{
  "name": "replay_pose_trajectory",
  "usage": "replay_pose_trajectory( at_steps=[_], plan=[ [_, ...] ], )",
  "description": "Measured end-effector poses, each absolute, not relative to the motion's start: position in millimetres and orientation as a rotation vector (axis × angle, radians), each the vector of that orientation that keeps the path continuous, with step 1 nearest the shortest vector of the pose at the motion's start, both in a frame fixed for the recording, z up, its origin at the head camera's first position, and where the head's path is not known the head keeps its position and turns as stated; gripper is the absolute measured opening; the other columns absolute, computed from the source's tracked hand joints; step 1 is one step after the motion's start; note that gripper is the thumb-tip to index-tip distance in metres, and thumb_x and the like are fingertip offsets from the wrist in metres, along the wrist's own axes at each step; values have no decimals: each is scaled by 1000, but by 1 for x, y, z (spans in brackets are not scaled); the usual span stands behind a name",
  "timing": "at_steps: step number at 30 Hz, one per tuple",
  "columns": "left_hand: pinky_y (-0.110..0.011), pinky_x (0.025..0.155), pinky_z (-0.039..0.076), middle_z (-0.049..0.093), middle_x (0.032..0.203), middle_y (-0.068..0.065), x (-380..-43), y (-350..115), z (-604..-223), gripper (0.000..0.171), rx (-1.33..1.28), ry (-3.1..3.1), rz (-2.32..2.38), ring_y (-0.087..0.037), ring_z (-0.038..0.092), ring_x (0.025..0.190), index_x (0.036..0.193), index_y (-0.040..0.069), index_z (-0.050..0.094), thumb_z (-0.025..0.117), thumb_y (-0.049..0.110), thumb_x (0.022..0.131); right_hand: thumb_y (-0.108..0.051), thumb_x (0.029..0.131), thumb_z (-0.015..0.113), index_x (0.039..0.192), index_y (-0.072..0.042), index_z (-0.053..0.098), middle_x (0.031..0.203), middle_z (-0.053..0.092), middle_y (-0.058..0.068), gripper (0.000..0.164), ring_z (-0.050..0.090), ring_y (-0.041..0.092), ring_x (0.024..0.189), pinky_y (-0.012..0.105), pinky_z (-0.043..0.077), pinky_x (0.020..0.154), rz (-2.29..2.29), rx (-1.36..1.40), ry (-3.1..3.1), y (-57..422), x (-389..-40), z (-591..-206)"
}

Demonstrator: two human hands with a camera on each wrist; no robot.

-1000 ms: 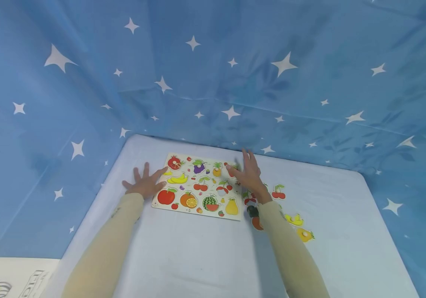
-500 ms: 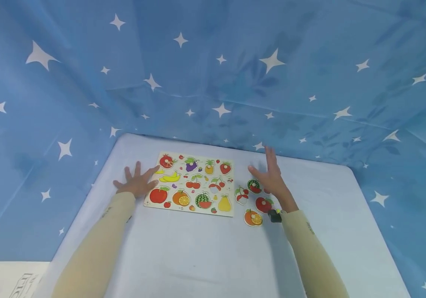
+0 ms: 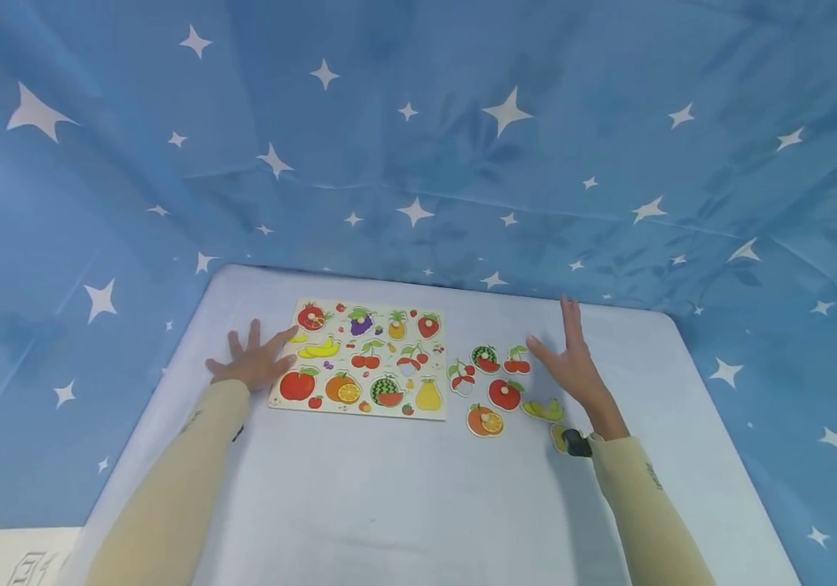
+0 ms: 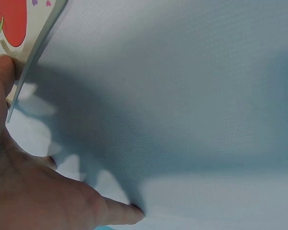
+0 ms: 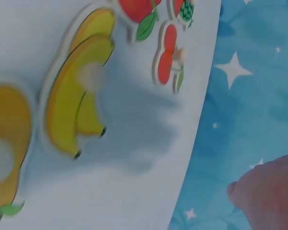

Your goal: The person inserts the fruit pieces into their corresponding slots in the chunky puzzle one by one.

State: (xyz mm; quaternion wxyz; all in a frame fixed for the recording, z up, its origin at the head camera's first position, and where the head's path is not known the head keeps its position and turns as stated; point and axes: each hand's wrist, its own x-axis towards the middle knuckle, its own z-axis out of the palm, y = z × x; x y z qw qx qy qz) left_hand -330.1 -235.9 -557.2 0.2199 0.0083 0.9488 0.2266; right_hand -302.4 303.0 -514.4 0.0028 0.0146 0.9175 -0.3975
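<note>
A wooden fruit puzzle board [image 3: 381,309] lies flat on the table. My left hand [image 3: 253,364] rests at its left edge with fingers spread; in the left wrist view a fingertip lies on the board's [image 4: 36,36] corner. The pomegranate, grape, pineapple and strawberry pieces with knobs sit in its top row. Raised to the right, my right hand [image 3: 572,370] holds nothing, its fingers straight and thumb apart. Nearest to it are loose knobbed pieces: cherries [image 3: 516,360], bananas [image 3: 542,409] and a pear-shaped yellow piece [image 3: 559,438], partly hidden by the dark wrist camera.
Between board and right hand lie more loose pieces: watermelon [image 3: 486,358], a red-and-white fruit [image 3: 461,378], a red apple [image 3: 504,395] and an orange [image 3: 485,421]. A blue star-patterned curtain [image 3: 447,163] rises behind the white table [image 3: 389,505].
My right hand has moved right, from over the board's top right corner to beyond the loose pieces, uncovering the strawberry. The view has shifted; my left hand stays at the board's edge.
</note>
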Motion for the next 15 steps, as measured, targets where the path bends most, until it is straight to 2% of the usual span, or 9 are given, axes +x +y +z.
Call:
replay_pose_trajectory(
  at_steps=[15],
  plan=[
    [-95,103,-2,-16,173,-30,-332,-241,-565,79,35,2633,634,-67,-16,150,173,26,19,57,47,106,-54,103,66,173,-27,-5,178,-20,6,103,-11,39,163,80,7,118,-1302,125,2849,324,-277,-521]
  ],
)
